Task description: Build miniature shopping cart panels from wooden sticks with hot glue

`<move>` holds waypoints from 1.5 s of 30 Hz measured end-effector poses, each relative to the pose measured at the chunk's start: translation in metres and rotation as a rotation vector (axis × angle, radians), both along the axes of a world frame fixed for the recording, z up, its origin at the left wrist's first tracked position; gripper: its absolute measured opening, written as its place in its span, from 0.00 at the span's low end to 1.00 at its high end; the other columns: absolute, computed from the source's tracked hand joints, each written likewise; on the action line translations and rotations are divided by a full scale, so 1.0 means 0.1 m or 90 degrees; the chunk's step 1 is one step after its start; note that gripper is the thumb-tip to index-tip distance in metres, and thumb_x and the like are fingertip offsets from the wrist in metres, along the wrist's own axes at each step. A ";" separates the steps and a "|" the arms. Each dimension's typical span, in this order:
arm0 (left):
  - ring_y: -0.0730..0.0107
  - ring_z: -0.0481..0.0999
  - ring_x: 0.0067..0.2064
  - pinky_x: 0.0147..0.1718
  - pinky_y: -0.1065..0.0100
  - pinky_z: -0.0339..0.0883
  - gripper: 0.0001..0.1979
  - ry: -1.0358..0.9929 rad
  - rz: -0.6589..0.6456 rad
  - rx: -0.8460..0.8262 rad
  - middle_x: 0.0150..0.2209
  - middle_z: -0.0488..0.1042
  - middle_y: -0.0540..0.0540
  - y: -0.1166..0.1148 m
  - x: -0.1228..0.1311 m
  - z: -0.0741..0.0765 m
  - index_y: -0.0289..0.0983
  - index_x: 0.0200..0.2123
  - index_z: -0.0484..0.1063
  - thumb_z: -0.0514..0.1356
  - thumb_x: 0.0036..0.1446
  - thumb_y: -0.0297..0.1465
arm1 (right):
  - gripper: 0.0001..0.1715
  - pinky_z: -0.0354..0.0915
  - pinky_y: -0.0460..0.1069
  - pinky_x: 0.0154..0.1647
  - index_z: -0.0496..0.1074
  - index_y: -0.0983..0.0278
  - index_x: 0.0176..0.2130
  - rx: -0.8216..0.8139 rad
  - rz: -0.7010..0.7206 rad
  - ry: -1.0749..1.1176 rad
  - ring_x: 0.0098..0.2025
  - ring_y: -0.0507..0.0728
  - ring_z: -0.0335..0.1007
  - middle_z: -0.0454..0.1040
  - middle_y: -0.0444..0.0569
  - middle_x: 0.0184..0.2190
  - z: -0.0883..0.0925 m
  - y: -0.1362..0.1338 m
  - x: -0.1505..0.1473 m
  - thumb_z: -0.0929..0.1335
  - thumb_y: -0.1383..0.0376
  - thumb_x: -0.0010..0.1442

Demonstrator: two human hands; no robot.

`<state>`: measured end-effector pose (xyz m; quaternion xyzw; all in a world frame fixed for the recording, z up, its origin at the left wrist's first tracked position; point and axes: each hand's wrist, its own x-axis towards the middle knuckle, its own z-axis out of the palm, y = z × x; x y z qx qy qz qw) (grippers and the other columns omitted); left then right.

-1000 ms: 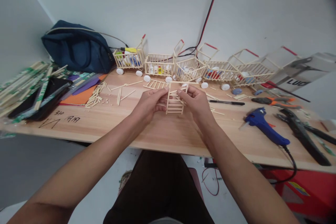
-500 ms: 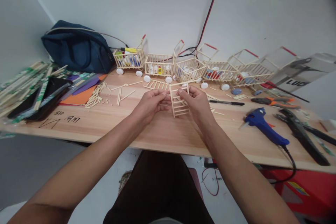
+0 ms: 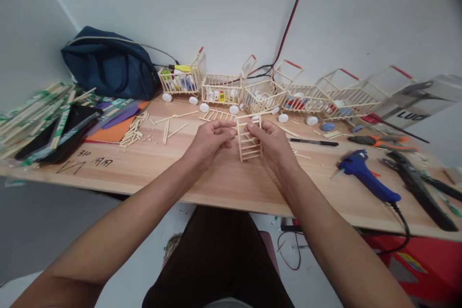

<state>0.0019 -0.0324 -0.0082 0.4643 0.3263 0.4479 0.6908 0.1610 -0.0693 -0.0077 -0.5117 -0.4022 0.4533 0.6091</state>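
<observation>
Both my hands are raised over the wooden table (image 3: 231, 183), at its middle. My right hand (image 3: 274, 142) pinches a small ladder-like frame of thin wooden sticks (image 3: 248, 140) by its top right edge and holds it upright, slightly tilted. My left hand (image 3: 211, 138) is just left of the frame, its fingers curled with the tips close to the frame's left rail; whether they touch it I cannot tell. A second flat stick frame (image 3: 216, 115) lies on the table behind my hands.
A row of small stick carts with white wheels (image 3: 267, 94) lines the wall. A blue glue gun (image 3: 364, 175), pliers (image 3: 382, 140) and black tools (image 3: 418, 187) lie at right. Loose sticks (image 3: 135, 130), chopstick packets (image 3: 32, 115) and a dark blue bag (image 3: 108, 65) fill the left.
The stick frame has tipped from straight to slightly slanted and shifted a little right. My left hand has loosened its hold on the frame's left side. The camera has drifted slightly.
</observation>
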 end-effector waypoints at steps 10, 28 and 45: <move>0.74 0.75 0.33 0.34 0.71 0.67 0.12 -0.005 0.012 0.003 0.31 0.77 0.46 -0.01 0.01 0.01 0.32 0.34 0.75 0.67 0.42 0.21 | 0.20 0.62 0.46 0.25 0.72 0.64 0.29 -0.014 0.026 -0.004 0.23 0.50 0.64 0.73 0.43 0.24 0.01 0.02 -0.02 0.76 0.52 0.43; 0.73 0.74 0.36 0.33 0.73 0.66 0.09 -0.001 0.085 0.048 0.33 0.75 0.47 -0.03 -0.01 0.21 0.35 0.36 0.74 0.63 0.47 0.28 | 0.19 0.59 0.45 0.25 0.71 0.64 0.30 0.009 0.034 -0.048 0.23 0.49 0.63 0.72 0.41 0.24 -0.01 0.02 -0.01 0.74 0.52 0.46; 0.78 0.67 0.27 0.28 0.75 0.61 0.05 0.124 0.128 0.179 0.26 0.74 0.50 -0.08 -0.02 0.21 0.35 0.31 0.78 0.65 0.47 0.27 | 0.12 0.62 0.47 0.33 0.73 0.63 0.32 0.131 -0.117 -0.239 0.30 0.52 0.68 0.75 0.44 0.29 0.05 -0.02 -0.02 0.70 0.56 0.54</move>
